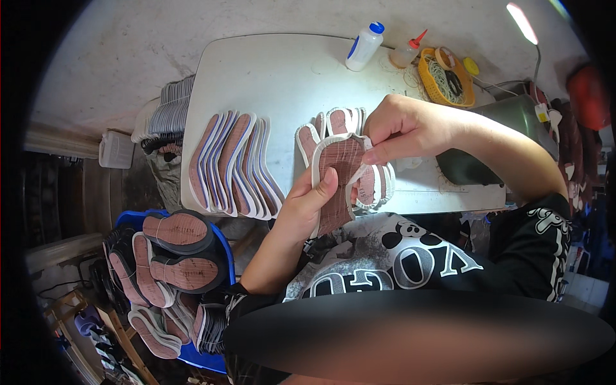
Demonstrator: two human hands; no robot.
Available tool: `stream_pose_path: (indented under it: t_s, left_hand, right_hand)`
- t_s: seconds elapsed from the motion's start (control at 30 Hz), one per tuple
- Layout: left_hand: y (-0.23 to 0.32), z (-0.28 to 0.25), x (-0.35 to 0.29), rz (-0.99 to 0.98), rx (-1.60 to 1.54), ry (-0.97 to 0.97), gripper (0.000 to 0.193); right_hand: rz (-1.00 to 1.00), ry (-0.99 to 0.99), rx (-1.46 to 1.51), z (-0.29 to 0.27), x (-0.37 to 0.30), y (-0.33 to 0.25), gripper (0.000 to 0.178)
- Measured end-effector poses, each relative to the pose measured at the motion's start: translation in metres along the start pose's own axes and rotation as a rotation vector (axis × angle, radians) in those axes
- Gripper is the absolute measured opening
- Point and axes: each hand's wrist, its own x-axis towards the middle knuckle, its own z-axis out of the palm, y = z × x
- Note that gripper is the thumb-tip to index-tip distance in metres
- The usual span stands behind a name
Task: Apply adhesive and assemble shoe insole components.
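A brown insole (337,183) with a white edging strip is held up over the table's front edge. My left hand (314,199) grips it from the left side, thumb lying on the brown face and fingers hidden behind. At its upper right, my right hand (388,131) is closed in a pinch on the white edging. Behind the held piece, several more white-edged insoles (308,138) lie on the table, partly covered by it and by my hands.
On the white table (289,70), a row of insoles (237,163) overlaps at left. A white bottle (366,48), red-tipped bottle (405,53) and yellow basket (471,96) of cord stand at the back. A blue tub (224,256) of soles is at lower left; a green machine (507,119) at right.
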Motion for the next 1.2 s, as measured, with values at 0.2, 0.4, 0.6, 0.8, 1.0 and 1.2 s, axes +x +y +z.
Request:
stream_pose_path:
  t_s: [0.2, 0.4, 0.6, 0.8, 1.0, 1.2]
  left_hand:
    - [0.007, 0.01, 0.006, 0.079, 0.058, 0.105, 0.043]
    - [0.035, -0.021, 0.04, 0.384, -0.412, 0.158, 0.036]
    - [0.076, -0.055, 0.052, 0.624, -0.782, 0.124, 0.029]
    - [0.075, -0.048, 0.06, 0.776, -0.798, 0.174, 0.025]
    - [0.053, -0.008, 0.069, 0.732, -0.227, 0.361, 0.047]
    - [0.041, -0.014, 0.065, 0.686, -0.172, 0.303, 0.058]
  right_hand:
    - [0.392, -0.053, 0.129, 0.003, 0.008, -0.015, 0.03]
    - [0.558, 0.028, -0.081, -0.059, 0.022, 0.029, 0.027]
    - [0.291, -0.15, -0.164, -0.036, 0.037, 0.014, 0.062]
    - [0.185, 0.094, 0.029, -0.003, 0.053, -0.009, 0.046]
    - [0.31, 0.239, 0.123, -0.003, 0.057, -0.006, 0.029]
    - [0.699, -0.013, -0.2, -0.042, 0.054, 0.043, 0.046]
